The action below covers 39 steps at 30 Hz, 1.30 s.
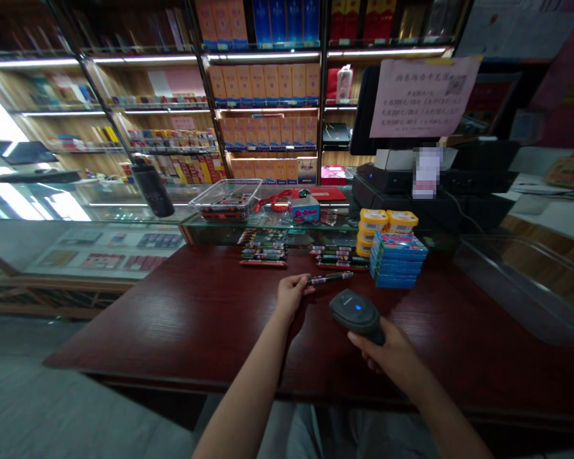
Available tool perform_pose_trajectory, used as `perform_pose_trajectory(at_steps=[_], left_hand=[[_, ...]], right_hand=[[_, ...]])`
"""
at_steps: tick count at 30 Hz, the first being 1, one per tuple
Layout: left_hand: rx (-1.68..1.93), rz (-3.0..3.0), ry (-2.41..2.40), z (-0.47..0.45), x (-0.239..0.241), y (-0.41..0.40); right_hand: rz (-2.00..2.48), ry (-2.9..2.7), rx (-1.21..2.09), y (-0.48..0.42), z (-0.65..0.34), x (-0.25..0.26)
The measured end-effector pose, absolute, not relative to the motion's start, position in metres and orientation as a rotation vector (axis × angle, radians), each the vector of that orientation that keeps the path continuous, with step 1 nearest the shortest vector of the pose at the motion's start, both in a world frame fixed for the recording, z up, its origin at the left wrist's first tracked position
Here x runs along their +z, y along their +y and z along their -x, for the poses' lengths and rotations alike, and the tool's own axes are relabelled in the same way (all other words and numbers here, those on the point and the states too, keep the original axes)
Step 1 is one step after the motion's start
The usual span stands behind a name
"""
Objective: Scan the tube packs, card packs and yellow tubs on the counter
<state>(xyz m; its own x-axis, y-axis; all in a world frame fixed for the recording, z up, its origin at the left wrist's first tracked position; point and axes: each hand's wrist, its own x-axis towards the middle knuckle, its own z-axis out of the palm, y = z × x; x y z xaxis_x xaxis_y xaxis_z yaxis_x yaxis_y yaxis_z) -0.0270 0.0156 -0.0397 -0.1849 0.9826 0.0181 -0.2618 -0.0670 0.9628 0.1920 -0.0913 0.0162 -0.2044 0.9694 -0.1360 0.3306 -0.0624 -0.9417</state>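
Between the fingertips of my left hand (293, 294) is one end of a slim dark packet (332, 278), held low over the table and pointing right. My right hand (387, 347) is wrapped round the handle of a dark barcode scanner (354, 311), which shows a small blue light on top. The scanner's head faces up and left, a little nearer to me than the packet. Beyond my hands lie two piles of similar slim packets, a left pile (264, 248) and a right pile (337, 257). What is printed on them is too small to read.
Blue boxes (397, 260) are stacked at the right, before yellow-lidded tubs (374, 220). A clear empty bin (521, 287) stands further right. Behind the reddish-brown table (182, 319), a glass counter carries a clear tray (227, 199), a dark bottle (152, 186) and a monitor (366, 111).
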Motion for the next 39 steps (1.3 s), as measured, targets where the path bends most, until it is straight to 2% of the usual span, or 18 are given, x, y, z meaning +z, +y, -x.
perform_pose_trajectory(at_steps=[8,14,17,22,24,33,39], left_hand=[[1.519,-0.973,1.218,0.022,-0.035,0.016],[1.488,-0.961,1.18,0.023,-0.039,0.016],[1.507,-0.954,1.162,0.024,-0.04,0.015],[1.586,-0.96,1.189,0.024,-0.036,0.014],[1.66,-0.976,1.238,0.026,-0.035,0.015],[1.952,-0.848,1.501,0.046,-0.042,0.027],[1.908,-0.602,1.839,0.09,-0.03,0.042]], right_hand=[[1.48,-1.364,1.223,-0.101,-0.184,0.016],[1.466,-1.517,1.191,-0.1,-0.192,0.022],[1.419,-1.771,0.898,-0.096,-0.2,0.027],[1.703,-2.121,0.132,-0.077,-0.214,0.025],[1.724,-2.172,-0.047,-0.067,-0.217,0.015],[1.603,-2.184,-0.234,-0.049,-0.221,-0.029],[1.614,-2.165,-0.238,-0.049,-0.225,-0.031]])
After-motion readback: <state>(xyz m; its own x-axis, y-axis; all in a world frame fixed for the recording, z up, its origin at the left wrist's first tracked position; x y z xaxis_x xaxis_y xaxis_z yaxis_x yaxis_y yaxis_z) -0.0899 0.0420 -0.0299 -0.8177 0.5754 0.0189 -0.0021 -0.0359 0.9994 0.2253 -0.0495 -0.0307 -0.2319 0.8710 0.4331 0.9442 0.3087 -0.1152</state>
